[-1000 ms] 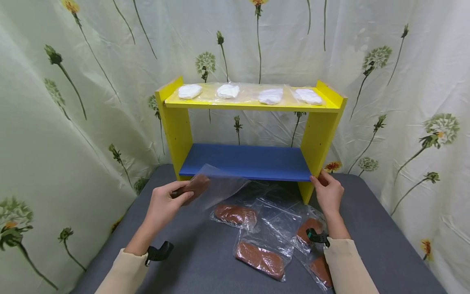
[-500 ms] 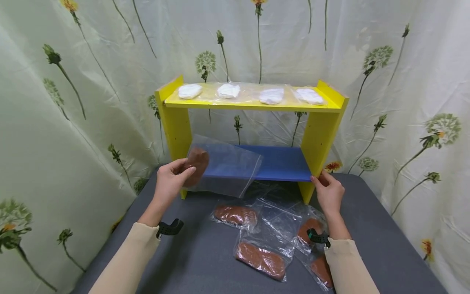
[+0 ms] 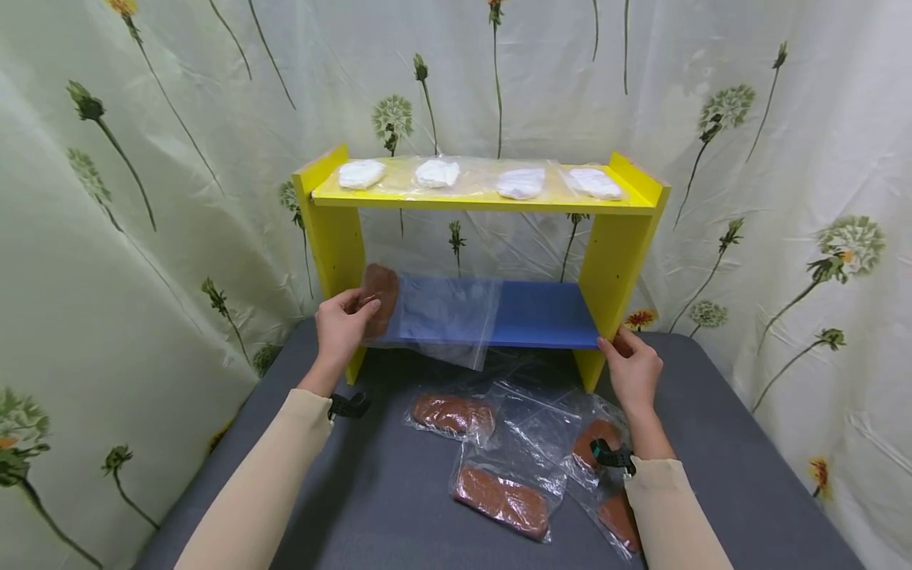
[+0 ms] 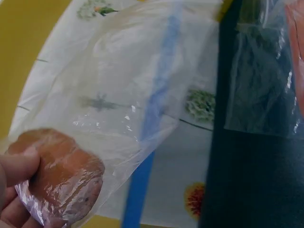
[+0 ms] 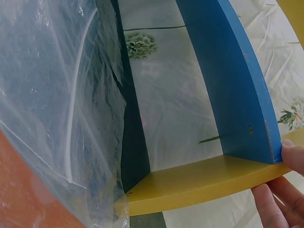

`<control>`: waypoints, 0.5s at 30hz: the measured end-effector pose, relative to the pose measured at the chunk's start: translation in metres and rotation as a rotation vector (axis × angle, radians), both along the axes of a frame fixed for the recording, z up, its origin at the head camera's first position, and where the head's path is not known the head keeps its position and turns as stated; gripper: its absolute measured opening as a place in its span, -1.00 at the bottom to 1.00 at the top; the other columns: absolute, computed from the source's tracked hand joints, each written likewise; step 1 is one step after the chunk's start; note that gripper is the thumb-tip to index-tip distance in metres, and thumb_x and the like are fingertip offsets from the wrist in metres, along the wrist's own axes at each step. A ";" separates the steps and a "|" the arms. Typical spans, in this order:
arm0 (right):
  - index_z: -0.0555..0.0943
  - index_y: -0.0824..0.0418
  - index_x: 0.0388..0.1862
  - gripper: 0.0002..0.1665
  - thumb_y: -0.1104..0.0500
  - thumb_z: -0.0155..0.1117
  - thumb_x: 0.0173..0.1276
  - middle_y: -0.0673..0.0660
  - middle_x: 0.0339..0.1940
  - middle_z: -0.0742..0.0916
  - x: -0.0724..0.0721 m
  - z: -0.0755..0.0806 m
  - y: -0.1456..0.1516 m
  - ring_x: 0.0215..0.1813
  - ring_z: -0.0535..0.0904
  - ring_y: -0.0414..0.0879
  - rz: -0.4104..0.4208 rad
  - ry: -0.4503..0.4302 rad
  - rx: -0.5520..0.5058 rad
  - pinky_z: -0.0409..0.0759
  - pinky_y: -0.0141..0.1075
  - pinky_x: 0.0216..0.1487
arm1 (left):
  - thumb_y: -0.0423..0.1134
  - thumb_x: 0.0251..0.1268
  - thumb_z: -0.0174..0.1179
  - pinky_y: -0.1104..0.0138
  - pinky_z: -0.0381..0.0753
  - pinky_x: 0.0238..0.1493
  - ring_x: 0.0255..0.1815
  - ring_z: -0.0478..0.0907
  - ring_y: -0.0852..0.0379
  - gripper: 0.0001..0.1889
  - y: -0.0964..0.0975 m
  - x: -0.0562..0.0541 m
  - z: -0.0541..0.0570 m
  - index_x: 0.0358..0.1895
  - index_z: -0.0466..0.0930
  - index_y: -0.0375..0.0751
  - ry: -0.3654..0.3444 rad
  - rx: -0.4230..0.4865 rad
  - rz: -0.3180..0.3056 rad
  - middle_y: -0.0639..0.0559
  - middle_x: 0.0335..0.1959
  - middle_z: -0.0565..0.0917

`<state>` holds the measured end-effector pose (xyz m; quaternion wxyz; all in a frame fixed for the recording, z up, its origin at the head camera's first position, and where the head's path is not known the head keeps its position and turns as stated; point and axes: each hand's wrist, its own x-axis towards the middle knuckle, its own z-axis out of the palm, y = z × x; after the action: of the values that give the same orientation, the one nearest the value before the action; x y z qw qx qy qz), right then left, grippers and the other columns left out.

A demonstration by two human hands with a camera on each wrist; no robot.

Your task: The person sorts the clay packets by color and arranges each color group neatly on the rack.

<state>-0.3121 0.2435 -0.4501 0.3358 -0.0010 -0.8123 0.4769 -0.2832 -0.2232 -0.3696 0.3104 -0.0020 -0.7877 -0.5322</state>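
Observation:
My left hand [image 3: 343,324] pinches a clear plastic bag [image 3: 449,317] by the brown, clay-like piece [image 3: 380,297] inside it. The bag hangs spread out in front of the left part of the blue shelf [image 3: 545,313]. In the left wrist view the thumb presses on the rounded brown piece [image 4: 61,175], and the rest of the bag [image 4: 123,80] stretches away from it. My right hand [image 3: 632,368] grips the front edge of the yellow side panel [image 3: 620,273] at the blue shelf's right corner. The right wrist view shows its thumb against the blue board [image 5: 266,137].
On the yellow top shelf [image 3: 484,203] lie several bagged white pieces [image 3: 437,173]. Several bagged brown pieces [image 3: 502,499] lie on the dark grey table [image 3: 399,507] before the unit, some beside my right forearm. A flower-patterned curtain [image 3: 534,87] hangs behind.
My left hand has lifted the bagged brown piece from over the table up and forward to the blue shelf's left part. The right hand keeps its grip on the side panel.

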 end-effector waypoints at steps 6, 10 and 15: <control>0.68 0.05 0.25 -0.51 0.04 0.45 0.35 0.17 -0.12 0.81 -0.001 0.001 0.003 -0.18 0.72 -0.02 -0.009 0.007 -0.001 0.49 -0.63 -0.32 | -0.22 0.33 0.37 0.12 0.64 -0.17 -0.11 0.65 -0.10 -0.72 0.007 -0.014 -0.010 0.04 0.73 -0.23 -0.080 -0.069 0.134 -0.17 -0.14 0.75; 0.67 0.04 0.26 -0.50 0.02 0.44 0.35 0.17 -0.11 0.80 -0.002 0.000 0.002 -0.17 0.72 -0.02 -0.004 -0.002 0.000 0.49 -0.62 -0.33 | -0.26 0.35 0.34 -0.06 0.58 0.08 0.10 0.58 -0.22 -0.60 0.010 -0.018 -0.017 0.23 0.64 -0.21 -0.108 -0.093 0.194 -0.21 0.04 0.70; 0.66 0.01 0.28 -0.48 0.02 0.44 0.35 0.16 -0.11 0.81 -0.002 -0.002 0.000 -0.16 0.72 0.01 0.008 -0.008 -0.006 0.50 -0.61 -0.33 | -0.33 0.39 0.25 -0.17 0.46 0.19 0.13 0.53 -0.33 -0.61 0.012 -0.017 -0.026 0.25 0.59 -0.30 -0.037 -0.265 0.196 -0.29 0.15 0.63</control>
<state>-0.3137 0.2438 -0.4518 0.3304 -0.0007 -0.8121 0.4809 -0.3003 -0.2113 -0.3951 0.3434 0.0437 -0.8529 -0.3907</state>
